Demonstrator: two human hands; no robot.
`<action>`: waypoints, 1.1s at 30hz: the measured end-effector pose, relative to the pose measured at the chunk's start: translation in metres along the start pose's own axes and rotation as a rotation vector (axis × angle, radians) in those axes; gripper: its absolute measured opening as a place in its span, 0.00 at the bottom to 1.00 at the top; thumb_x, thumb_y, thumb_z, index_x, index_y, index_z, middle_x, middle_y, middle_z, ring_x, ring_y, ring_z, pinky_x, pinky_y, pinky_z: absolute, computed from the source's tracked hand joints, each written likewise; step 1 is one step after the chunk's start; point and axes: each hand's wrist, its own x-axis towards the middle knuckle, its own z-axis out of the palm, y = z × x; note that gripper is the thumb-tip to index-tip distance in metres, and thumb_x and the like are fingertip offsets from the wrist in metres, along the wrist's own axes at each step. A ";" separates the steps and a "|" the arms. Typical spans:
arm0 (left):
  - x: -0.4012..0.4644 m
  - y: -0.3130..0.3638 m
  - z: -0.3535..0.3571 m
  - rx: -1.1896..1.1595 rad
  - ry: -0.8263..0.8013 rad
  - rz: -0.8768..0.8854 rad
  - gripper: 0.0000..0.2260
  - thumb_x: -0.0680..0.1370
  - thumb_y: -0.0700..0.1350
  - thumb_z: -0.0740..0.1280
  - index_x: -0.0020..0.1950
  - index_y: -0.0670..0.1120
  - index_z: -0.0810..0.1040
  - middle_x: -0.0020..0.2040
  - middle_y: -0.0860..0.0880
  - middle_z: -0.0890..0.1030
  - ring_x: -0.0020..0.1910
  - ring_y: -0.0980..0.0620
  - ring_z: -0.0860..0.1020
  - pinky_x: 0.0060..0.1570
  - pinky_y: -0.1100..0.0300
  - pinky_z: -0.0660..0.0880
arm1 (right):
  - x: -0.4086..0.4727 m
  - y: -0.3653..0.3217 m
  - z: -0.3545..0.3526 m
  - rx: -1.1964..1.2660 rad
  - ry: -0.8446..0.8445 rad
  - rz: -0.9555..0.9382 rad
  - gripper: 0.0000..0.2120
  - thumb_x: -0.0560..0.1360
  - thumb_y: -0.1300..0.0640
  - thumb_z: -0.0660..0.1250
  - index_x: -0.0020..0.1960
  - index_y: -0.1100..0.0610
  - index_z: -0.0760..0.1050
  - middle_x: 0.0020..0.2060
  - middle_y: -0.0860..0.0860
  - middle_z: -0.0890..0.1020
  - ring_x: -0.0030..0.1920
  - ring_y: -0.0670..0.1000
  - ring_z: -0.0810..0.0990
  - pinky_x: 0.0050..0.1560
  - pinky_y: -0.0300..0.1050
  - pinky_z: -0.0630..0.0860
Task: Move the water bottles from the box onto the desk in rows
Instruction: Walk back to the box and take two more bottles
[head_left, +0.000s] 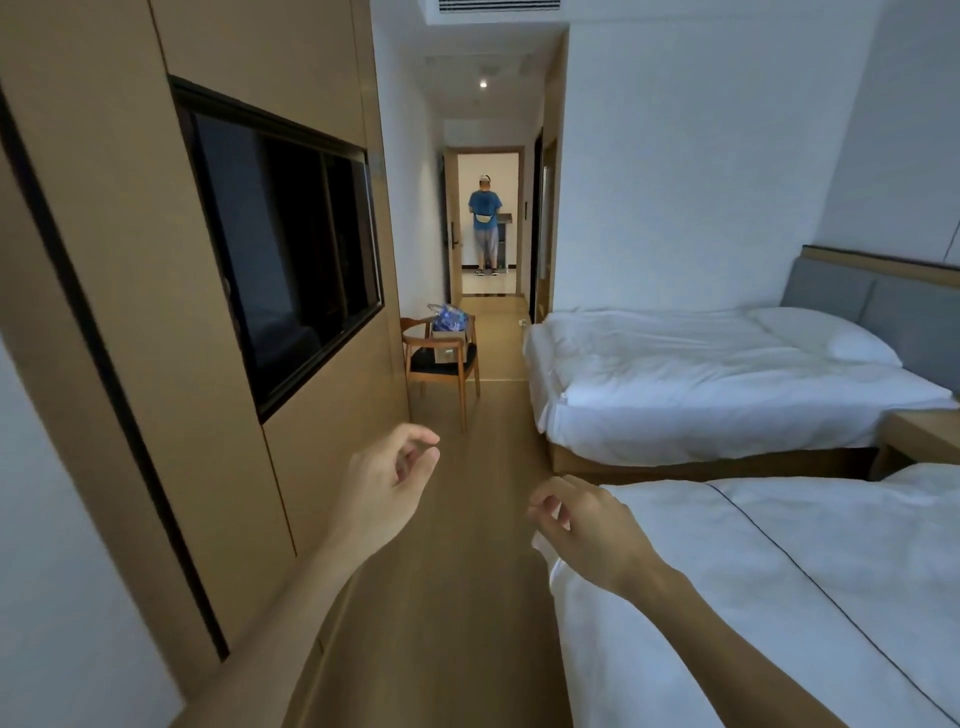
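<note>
A plastic-wrapped pack of water bottles (450, 318) with blue labels sits far down the room, on or behind a wooden chair (441, 364) by the left wall. A small cardboard box (445, 354) rests on the chair seat. My left hand (387, 480) floats above the floor with fingers loosely curled and holds nothing. My right hand (584, 522) hangs near the corner of the near bed, fingers also loosely curled and empty. Both hands are well short of the chair. No desk is in view.
A wood-panelled wall with a dark TV screen (283, 249) runs along the left. Two white beds, the far bed (701, 374) and the near bed (779, 597), fill the right. A strip of wooden floor (483, 545) leads to a corridor where a person (484, 223) stands in the doorway.
</note>
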 end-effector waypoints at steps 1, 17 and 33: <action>0.018 -0.011 0.008 -0.002 -0.003 0.006 0.06 0.80 0.49 0.64 0.56 0.54 0.77 0.44 0.58 0.78 0.43 0.59 0.76 0.40 0.70 0.71 | 0.020 0.010 0.005 0.008 0.002 -0.003 0.06 0.80 0.48 0.63 0.54 0.46 0.77 0.48 0.40 0.79 0.43 0.43 0.79 0.44 0.37 0.79; 0.327 -0.148 0.110 0.077 0.022 -0.042 0.06 0.80 0.53 0.63 0.56 0.59 0.74 0.46 0.59 0.78 0.45 0.60 0.77 0.46 0.59 0.78 | 0.369 0.144 0.074 0.023 -0.100 -0.138 0.05 0.80 0.51 0.63 0.55 0.46 0.74 0.48 0.41 0.77 0.44 0.44 0.78 0.46 0.39 0.80; 0.607 -0.361 0.182 0.065 0.019 -0.076 0.05 0.79 0.55 0.63 0.54 0.62 0.73 0.45 0.60 0.77 0.43 0.61 0.77 0.43 0.55 0.80 | 0.689 0.217 0.172 0.008 -0.066 -0.115 0.05 0.80 0.48 0.60 0.50 0.45 0.74 0.44 0.41 0.77 0.42 0.43 0.77 0.43 0.42 0.77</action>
